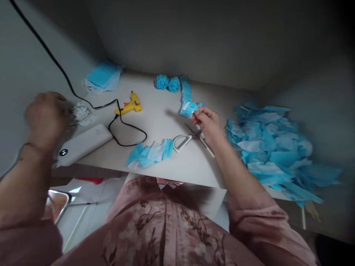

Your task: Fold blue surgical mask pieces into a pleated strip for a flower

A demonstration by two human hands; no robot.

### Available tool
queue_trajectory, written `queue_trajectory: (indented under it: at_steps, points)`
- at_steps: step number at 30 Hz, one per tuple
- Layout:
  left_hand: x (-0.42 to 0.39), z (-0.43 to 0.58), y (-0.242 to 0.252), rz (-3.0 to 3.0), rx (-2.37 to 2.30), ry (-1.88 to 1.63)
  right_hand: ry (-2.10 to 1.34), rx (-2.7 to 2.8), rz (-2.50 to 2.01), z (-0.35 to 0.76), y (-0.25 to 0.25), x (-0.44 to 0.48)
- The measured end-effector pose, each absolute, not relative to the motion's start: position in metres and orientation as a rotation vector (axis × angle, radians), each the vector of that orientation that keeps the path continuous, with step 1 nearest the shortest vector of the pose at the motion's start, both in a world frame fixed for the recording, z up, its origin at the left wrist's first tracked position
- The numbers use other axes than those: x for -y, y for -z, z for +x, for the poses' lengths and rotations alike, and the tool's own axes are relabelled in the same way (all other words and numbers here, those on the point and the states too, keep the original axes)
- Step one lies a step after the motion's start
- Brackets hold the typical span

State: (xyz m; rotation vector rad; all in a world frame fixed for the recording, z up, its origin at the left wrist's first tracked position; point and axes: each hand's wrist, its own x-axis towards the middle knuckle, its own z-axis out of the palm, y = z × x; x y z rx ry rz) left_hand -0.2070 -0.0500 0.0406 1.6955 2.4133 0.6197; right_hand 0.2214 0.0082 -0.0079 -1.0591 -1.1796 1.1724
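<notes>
As two round, rolled light-blue fabric rosettes [168, 83] sit at the far edge of the pale surface [155, 122] (head view), the R hand [207, 120] pinches the near end of a long, ruffled light-blue fabric strip [186, 92] between thumb & fingertips. L hand [47, 118], blurred, is nr a tangled white cord bundle [81, 113] by the left edge; can't tell how its fingers stand. Work looks partway: 2 rosettes apparently done, strip unrolled, w/ overlapping blue-and-white fabric pcs [151, 153] along the near edge & a big loose heap of blue fabric cuttings [274, 144] at the right edge seemingly unused. Strip, approx. L-shaped, runs from just beside the rosettes toward the near edge, whitish patch nr the fingertips. White-handled metal scissors [195, 136] lie just beside the R hand.
</notes>
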Motion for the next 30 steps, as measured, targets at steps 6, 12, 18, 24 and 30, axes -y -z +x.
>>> queue_trajectory:
  at_steps: [6,12,18,24,30]
  points:
    - [0.085,-0.148,-0.057,1.829,-2.397,-0.857,-1.233,1.236,-1.051,0.220,0.008,-0.006]
    - [0.054,-0.048,-0.046,1.768,-1.450,-1.055,-1.215,1.326,-1.033,0.219,0.011,-0.003]
    - [-0.004,0.006,-0.027,1.510,-1.043,-0.995,-1.197,1.394,-1.027,0.220,0.012,-0.001]
    - [-0.019,0.009,-0.022,1.504,-1.092,-1.017,-1.260,1.400,-1.068,0.225,0.010,-0.003]
    - [-0.020,0.016,-0.018,1.773,-1.103,-0.953,-1.158,1.488,-1.071,0.222,0.001,0.001]
